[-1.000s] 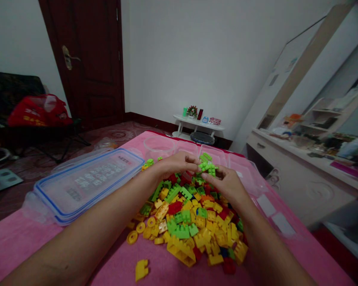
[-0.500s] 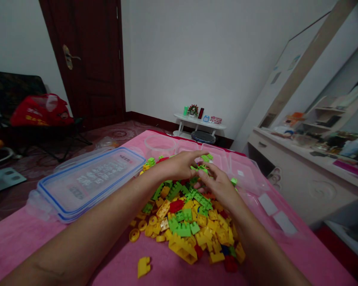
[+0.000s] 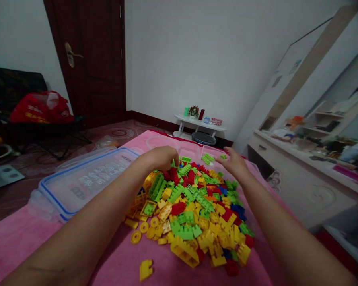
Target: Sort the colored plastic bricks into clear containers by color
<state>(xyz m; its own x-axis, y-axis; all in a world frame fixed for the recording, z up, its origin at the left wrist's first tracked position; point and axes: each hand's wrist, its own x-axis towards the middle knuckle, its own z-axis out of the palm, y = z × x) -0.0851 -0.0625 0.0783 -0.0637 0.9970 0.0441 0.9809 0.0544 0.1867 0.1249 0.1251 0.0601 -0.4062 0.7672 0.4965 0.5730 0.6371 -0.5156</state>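
Note:
A heap of toy building blocks (image 3: 191, 206), yellow, green, red and blue, lies on the pink cloth (image 3: 113, 254). My left hand (image 3: 164, 157) is at the far left side of the heap, fingers bent down around a small green block (image 3: 176, 161), mostly hidden. Beyond the heap's far right side is my right hand (image 3: 235, 162), with a small green block (image 3: 223, 157) between thumb and fingers, over a clear plastic container. Another studded green block (image 3: 208, 159) lies in a clear container beside it.
A clear lidded box with a blue rim (image 3: 86, 178) lies left of the heap. One yellow block (image 3: 146, 270) sits apart near the front. A white dresser (image 3: 310, 167) stands at the right, and a low white table (image 3: 197, 119) is by the far wall.
My hands were together above the far part of the heap around a green block. They have parted, the left moving left and the right moving right, uncovering more blocks.

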